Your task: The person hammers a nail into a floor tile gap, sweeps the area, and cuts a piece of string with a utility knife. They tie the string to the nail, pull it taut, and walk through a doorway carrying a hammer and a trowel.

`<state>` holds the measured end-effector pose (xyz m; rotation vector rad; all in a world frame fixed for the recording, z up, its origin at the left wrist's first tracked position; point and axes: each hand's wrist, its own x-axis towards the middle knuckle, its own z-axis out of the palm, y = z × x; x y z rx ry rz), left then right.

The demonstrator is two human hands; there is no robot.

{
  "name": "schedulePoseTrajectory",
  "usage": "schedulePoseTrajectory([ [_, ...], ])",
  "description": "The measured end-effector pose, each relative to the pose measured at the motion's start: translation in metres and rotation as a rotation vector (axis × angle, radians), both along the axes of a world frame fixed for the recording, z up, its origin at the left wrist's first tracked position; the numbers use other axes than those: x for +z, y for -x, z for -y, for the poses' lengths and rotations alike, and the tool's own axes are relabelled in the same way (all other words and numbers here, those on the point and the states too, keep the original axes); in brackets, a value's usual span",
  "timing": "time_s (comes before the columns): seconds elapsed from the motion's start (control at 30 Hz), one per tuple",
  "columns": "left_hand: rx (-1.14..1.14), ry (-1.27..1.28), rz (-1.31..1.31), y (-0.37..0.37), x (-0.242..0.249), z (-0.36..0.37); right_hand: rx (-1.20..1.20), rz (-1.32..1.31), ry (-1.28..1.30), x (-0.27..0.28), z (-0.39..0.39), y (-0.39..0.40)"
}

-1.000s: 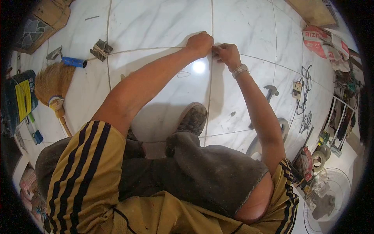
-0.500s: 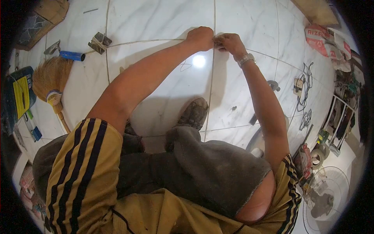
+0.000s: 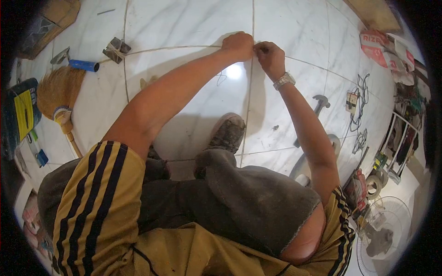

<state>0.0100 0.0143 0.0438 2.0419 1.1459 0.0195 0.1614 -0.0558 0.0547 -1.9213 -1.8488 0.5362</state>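
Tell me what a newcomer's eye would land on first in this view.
First, the two hands meeting at a tile joint near the top centre: the left hand and right hand pinch a thin string stretched along the white marble floor. Next, the straw broom lying at the left edge, and the white fan at lower right.

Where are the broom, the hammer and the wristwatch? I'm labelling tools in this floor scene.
broom (image 3: 51, 94), head view, on the straw bristles.
hammer (image 3: 322, 101), head view, on its metal head.
wristwatch (image 3: 283, 81), head view, on the band at the right wrist.
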Motion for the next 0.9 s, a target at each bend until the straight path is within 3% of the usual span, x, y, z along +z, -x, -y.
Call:
schedulePoseTrajectory([
  [0.13, -0.030, -0.039, -0.061, -0.003, -0.001, -0.001, -0.074, -0.123, 0.085, -0.001, 0.005, 0.000],
  [0.23, 0.006, -0.082, -0.051, -0.003, -0.003, 0.004, -0.030, -0.145, -0.057, -0.008, 0.009, 0.001],
  [0.63, 0.054, 0.069, 0.040, 0.002, -0.007, 0.001, -0.160, -0.032, 0.152, 0.001, 0.003, 0.013],
  [0.9, 0.112, 0.134, -0.048, -0.003, 0.001, 0.002, -0.023, 0.081, 0.137, 0.005, -0.002, 0.010],
])
